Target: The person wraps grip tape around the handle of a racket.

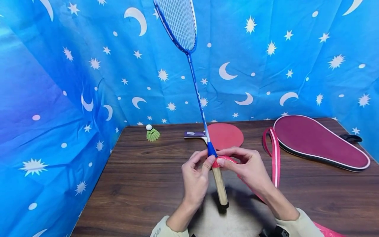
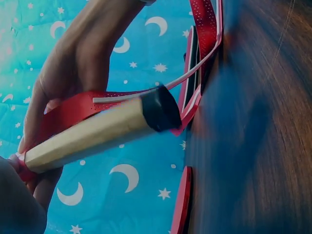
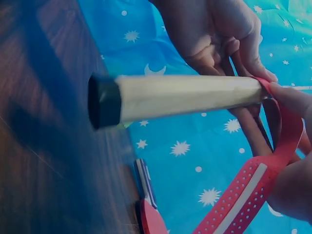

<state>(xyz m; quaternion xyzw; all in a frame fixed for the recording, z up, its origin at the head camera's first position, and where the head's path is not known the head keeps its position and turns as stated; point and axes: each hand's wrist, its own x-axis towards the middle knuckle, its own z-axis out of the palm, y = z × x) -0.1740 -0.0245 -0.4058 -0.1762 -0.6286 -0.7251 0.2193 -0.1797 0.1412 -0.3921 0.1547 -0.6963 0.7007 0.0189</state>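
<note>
A blue badminton racket [image 1: 195, 85] stands tilted, its strung head up and its bare wooden handle [image 1: 219, 186] pointing down toward me. Red perforated grip tape [image 3: 243, 195] is wrapped round the top of the handle, just below the blue cone. My left hand [image 1: 196, 179] pinches the racket there, thumb on the tape. From the other side my right hand [image 1: 250, 166] pinches the tape between thumb and fingers. The tape's loose length [image 1: 275, 158] trails past the right wrist onto the table. A black cap [image 2: 161, 108] covers the handle's end.
A red table tennis bat [image 1: 226, 135] lies behind the hands on the wooden table [image 1: 133, 184]. A yellow-green shuttlecock [image 1: 152, 133] stands at the back left. At the right lies a dark red bat case [image 1: 316, 141]. Blue star-and-moon cloth [image 1: 177, 89] hangs behind and at the sides.
</note>
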